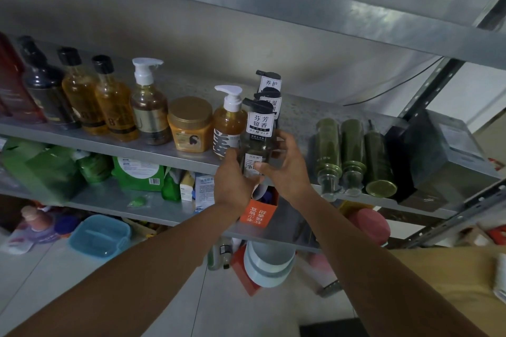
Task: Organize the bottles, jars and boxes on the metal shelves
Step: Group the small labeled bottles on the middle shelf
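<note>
Dark pump bottle (257, 145), between left hand (232, 183), right hand (289, 172), apparently gripped.

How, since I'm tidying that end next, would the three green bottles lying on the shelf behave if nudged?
The green bottles lie on their sides, round-bodied, so a leftward nudge would probably roll them. Their caps sit near the front edge of the metal shelf, so a forward pull might drop them.
</note>
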